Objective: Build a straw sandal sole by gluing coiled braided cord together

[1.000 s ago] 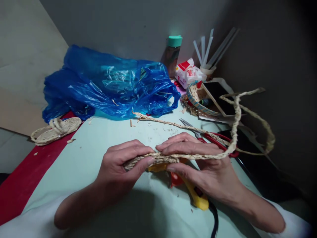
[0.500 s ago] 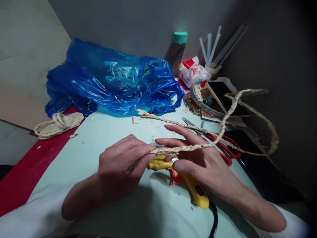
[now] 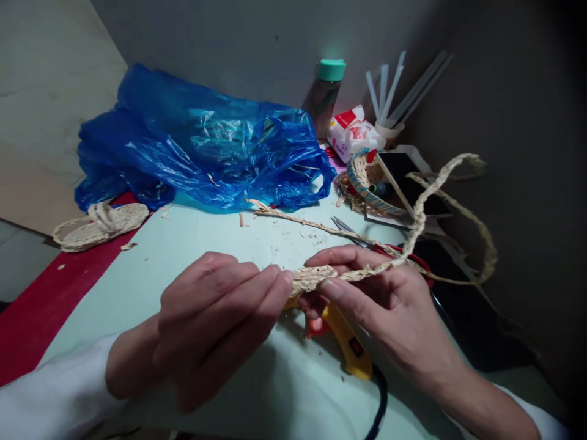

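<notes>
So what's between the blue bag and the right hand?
In the head view, a stretch of braided cord and the scissors' blades lie between the blue bag and the right hand.

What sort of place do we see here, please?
Probably a small handicraft workspace, perhaps at home: on or above the pale table are a braided cord, scissors and what looks like a yellow glue gun.

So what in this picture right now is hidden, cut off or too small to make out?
All in the head view:
Flat coil of pale braided straw: left end hidden behind the left hand.
Yellow tool with a dark switch: left end hidden behind the hands and coil.
Black cord: cut off by the bottom edge.
Crumpled blue plastic bag: contents obscured by its folds.
White-and-red soft packet: lettering too small.
</notes>
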The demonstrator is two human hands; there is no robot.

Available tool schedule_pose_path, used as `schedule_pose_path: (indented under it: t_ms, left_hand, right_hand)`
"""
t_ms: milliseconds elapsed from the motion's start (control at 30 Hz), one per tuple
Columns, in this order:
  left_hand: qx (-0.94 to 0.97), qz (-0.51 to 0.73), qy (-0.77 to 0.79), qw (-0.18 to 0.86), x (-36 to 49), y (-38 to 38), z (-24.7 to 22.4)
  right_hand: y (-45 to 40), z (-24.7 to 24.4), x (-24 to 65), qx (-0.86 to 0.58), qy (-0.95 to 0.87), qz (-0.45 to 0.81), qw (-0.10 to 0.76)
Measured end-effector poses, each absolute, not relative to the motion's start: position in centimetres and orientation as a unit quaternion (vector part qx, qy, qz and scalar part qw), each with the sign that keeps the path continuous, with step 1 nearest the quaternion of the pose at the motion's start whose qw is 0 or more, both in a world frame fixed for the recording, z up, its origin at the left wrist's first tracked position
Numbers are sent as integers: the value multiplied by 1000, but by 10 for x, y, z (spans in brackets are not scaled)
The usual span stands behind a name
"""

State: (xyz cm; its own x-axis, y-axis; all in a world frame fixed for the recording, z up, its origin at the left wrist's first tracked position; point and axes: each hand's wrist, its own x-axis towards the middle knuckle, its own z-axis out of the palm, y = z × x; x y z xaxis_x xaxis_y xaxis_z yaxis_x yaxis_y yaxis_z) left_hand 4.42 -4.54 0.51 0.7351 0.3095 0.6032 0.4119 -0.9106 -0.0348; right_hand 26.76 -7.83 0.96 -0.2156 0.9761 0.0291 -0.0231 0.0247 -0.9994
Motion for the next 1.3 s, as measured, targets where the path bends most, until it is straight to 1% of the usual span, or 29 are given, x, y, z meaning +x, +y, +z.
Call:
schedule_pose_path:
  t_ms: [67, 133, 200, 300, 367, 433, 467, 567, 633, 667, 833, 933, 1000, 1067, 1233, 1300]
  left_hand:
    - [-919, -324, -209, 87, 48, -42, 2]
    - [-901, -368, -205, 104, 53, -37, -2]
    - [-880, -400, -237, 104, 59, -33, -6]
    - [-874, -403, -265, 65, 63, -29, -9]
    - [-862, -412, -292, 31, 60, -27, -10]
    - [-824, -457, -334, -20, 55, -25, -10]
    - [-787, -498, -358, -58, 52, -23, -11]
    - [-663, -556, -424, -267, 50, -16, -12]
    - [-614, -531, -427, -398, 53, -12, -13]
    - [-598, -515, -421, -446, 55, -10, -12]
    - [-471, -461, -402, -635, 63, -11, -5]
    - [-444, -387, -357, -725, 64, -18, 0]
    - [-445, -333, -341, -759, 64, -22, 2]
    - [-449, -295, -341, -771, 63, -25, 3]
    - [-488, -228, -369, -758, 64, -28, 7]
    - [-489, -219, -385, -752, 66, -30, 9]
  right_hand:
    - [-78, 10, 270, -450, -575, 503, 463]
    - [-77, 9, 274, -470, -598, 426, 490]
    - [-76, 7, 277, -487, -622, 336, 512]
    - [-77, 1, 281, -504, -652, 222, 520]
    - [-79, -4, 283, -503, -657, 188, 528]
    - [-83, -10, 285, -496, -655, 178, 542]
    - [-84, -12, 285, -490, -656, 171, 547]
    - [-88, -17, 286, -475, -665, 150, 556]
    - [-88, -18, 285, -467, -670, 157, 556]
    - [-88, -18, 284, -462, -672, 162, 555]
    - [-85, -12, 284, -455, -687, 188, 535]
    - [-83, -7, 283, -467, -695, 212, 503]
    - [-81, -3, 282, -471, -696, 238, 487]
    - [-81, -1, 281, -467, -694, 268, 478]
    - [-80, 1, 278, -447, -687, 352, 452]
    - [-79, 1, 277, -440, -648, 419, 460]
